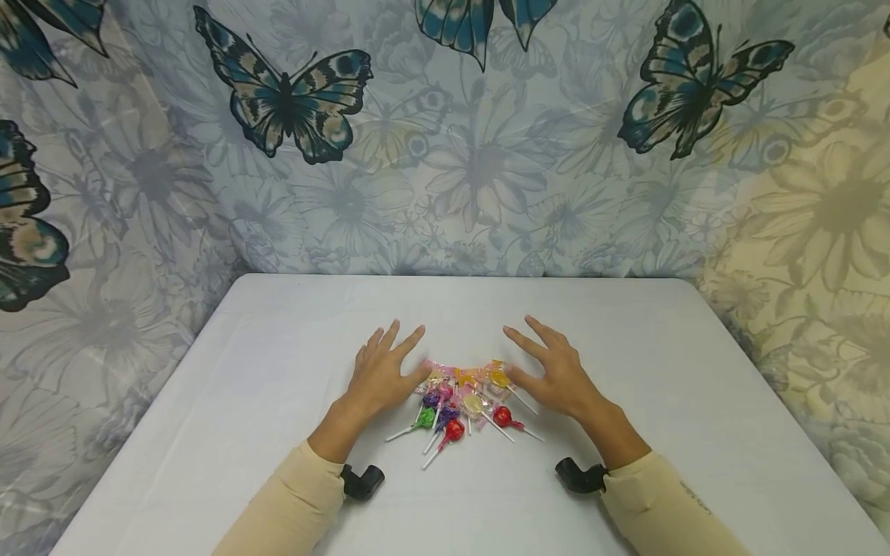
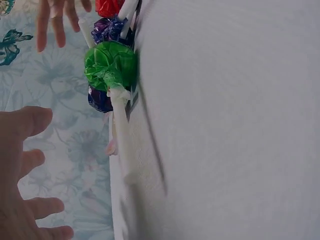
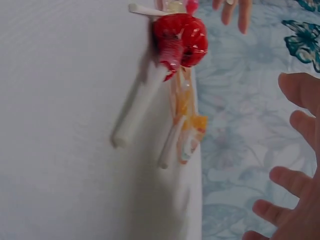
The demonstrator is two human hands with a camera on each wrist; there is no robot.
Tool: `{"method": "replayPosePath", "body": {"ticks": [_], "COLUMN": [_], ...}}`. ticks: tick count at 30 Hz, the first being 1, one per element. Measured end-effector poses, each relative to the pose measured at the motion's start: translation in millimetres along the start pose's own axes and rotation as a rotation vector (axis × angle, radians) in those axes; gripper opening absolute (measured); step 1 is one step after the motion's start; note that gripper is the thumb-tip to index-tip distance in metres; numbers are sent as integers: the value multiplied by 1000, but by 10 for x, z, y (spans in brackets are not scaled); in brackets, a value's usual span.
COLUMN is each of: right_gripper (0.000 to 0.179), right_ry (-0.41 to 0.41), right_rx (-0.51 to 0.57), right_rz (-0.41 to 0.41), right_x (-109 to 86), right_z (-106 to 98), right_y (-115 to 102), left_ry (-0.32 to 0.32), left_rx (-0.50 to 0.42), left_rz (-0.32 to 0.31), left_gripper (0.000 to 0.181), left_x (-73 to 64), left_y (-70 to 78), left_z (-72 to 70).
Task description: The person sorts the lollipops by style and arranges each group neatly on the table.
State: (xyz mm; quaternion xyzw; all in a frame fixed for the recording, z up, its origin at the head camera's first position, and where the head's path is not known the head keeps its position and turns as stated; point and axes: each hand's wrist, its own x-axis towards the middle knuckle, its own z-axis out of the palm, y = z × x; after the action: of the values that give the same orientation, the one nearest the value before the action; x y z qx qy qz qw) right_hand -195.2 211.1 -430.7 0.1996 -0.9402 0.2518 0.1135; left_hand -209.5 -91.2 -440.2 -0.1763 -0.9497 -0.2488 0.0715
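Note:
A loose pile of wrapped lollipops [image 1: 452,398] lies on the white table between my two hands. Red, green, purple, yellow and orange heads show, their white sticks pointing mostly toward me. My left hand [image 1: 381,374] is on the pile's left side, fingers spread and holding nothing, with its thumb close to the wrappers. On the other side, my right hand [image 1: 556,374] also has its fingers apart, its thumb near an orange lollipop [image 1: 499,378]. A green lollipop [image 2: 110,65] stands out in the left wrist view, a red lollipop [image 3: 181,40] in the right wrist view.
The white table [image 1: 313,301] reaches back to a wall hanging [image 1: 487,170] printed with flowers and butterflies, which also covers both sides. Black wrist cameras [image 1: 363,483] sit at both cuffs, above the tabletop.

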Motion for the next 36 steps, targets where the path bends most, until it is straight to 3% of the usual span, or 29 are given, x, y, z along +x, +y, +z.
{"method": "replayPosePath", "body": {"ticks": [10, 20, 36], "right_gripper": [53, 47, 41], "right_ry": [-16, -41, -150], "right_rx": [122, 187, -21], "right_rz": [-28, -82, -62], "right_x": [-71, -93, -141], "right_z": [184, 307, 378], "right_y": [69, 153, 132], "left_ry": [-94, -76, -74], "left_rx": [-150, -156, -169], "left_rz": [-18, 33, 37], "left_gripper": [56, 46, 35], "left_x": [-84, -119, -147], "left_y": [-98, -166, -168], "left_z": [133, 296, 327]}}
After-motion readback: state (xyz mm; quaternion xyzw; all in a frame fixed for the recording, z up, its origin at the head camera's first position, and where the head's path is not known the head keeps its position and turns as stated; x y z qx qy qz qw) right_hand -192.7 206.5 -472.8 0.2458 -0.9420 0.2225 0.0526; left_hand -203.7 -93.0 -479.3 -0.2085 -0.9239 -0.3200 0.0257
